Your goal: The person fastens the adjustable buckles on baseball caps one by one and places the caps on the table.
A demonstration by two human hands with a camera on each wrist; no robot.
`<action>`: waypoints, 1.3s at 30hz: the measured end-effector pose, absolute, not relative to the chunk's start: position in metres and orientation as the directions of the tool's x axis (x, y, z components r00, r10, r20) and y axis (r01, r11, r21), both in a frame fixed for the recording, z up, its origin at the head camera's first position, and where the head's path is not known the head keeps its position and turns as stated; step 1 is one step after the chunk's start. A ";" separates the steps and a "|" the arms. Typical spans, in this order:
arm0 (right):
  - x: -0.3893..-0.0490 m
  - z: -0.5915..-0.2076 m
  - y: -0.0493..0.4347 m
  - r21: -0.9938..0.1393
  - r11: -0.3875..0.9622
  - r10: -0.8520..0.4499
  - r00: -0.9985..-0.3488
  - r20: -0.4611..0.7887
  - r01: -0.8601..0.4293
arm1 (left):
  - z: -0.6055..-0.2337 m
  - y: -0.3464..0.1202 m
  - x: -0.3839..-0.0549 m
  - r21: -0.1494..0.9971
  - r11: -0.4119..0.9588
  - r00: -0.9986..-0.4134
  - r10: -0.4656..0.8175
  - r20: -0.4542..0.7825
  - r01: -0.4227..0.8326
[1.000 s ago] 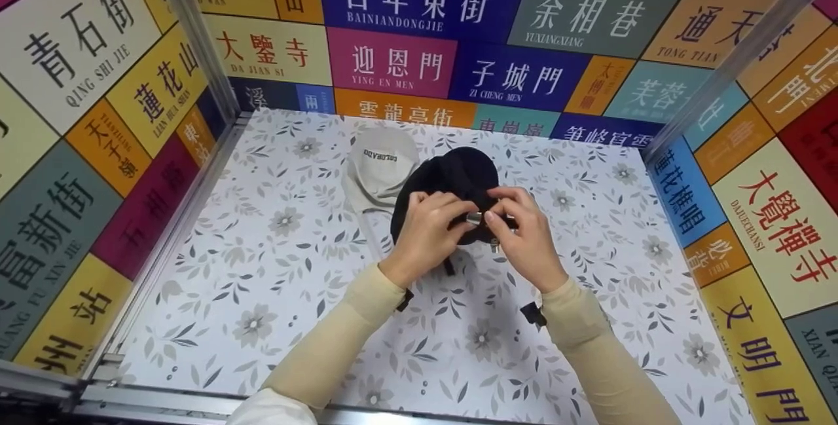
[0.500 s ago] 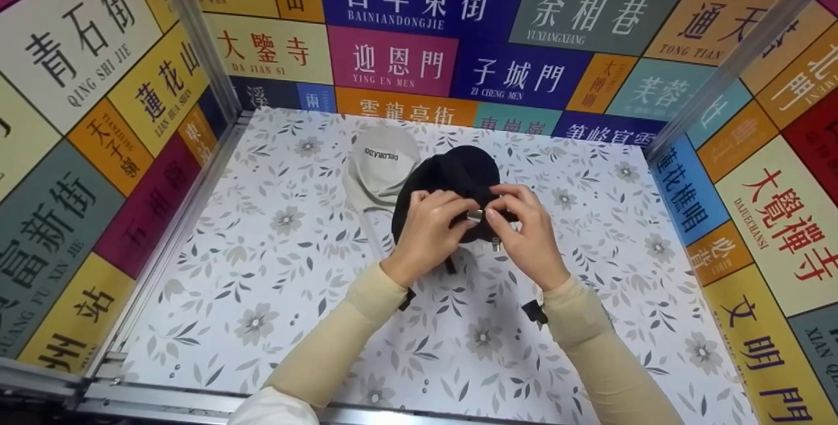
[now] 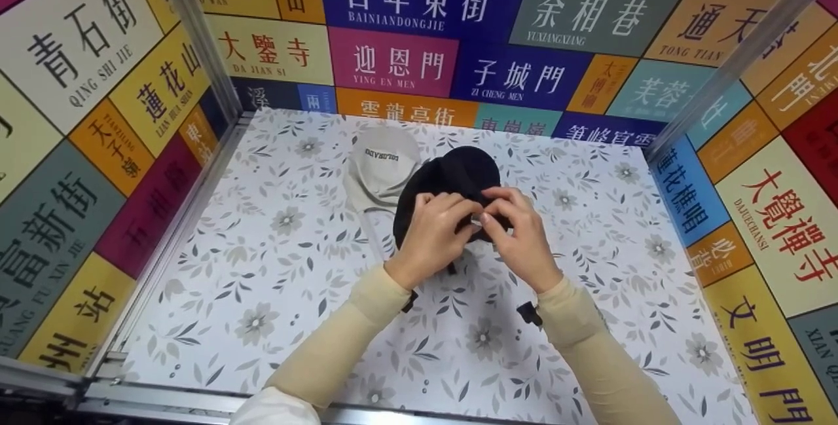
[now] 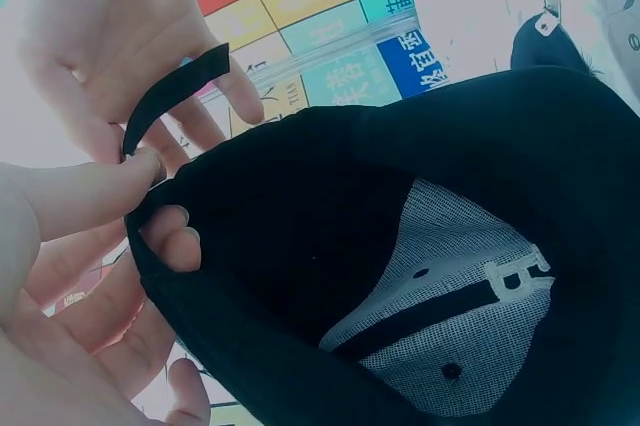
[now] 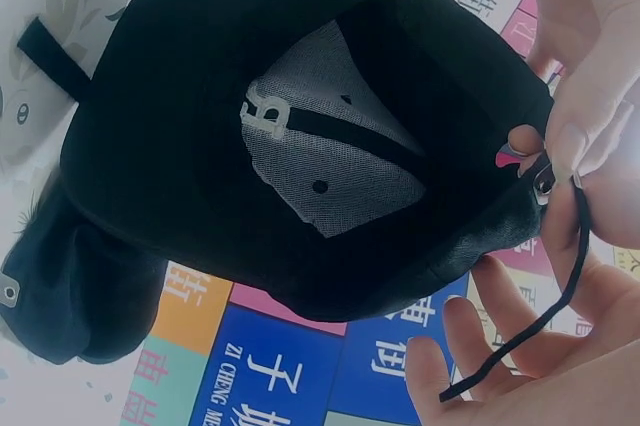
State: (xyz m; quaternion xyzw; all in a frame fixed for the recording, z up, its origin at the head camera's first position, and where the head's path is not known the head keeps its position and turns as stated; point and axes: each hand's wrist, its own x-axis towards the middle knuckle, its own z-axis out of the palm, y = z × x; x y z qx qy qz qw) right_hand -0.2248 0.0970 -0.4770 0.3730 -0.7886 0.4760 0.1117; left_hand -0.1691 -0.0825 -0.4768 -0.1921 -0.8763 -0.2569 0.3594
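Observation:
A black baseball cap is held up with its inside and pale mesh lining showing in the wrist views. My left hand pinches its back edge at the small metal buckle, fingertips poking through the back opening. Meeting it there, my right hand has thumb and fingers at the strap just beside the buckle. The strap's loose end curves freely past the right fingers in both wrist views. Most of the buckle is hidden by fingers in the head view.
Behind the held cap, a second dark cap lies on the flower-patterned table. A beige cap lettered COLORADO rests to its left. Metal-framed walls covered with coloured sign panels enclose the back and sides.
The right fingertips have closed in on the left ones at the buckle, which is now mostly covered. Both hands have shifted only slightly, and the beige cap stays put.

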 end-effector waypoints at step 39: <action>-0.221 -0.477 0.100 -0.612 0.337 -0.517 -0.684 0.515 -0.715 | -0.478 -0.090 -0.168 0.245 0.798 -0.614 0.188 0.766 0.550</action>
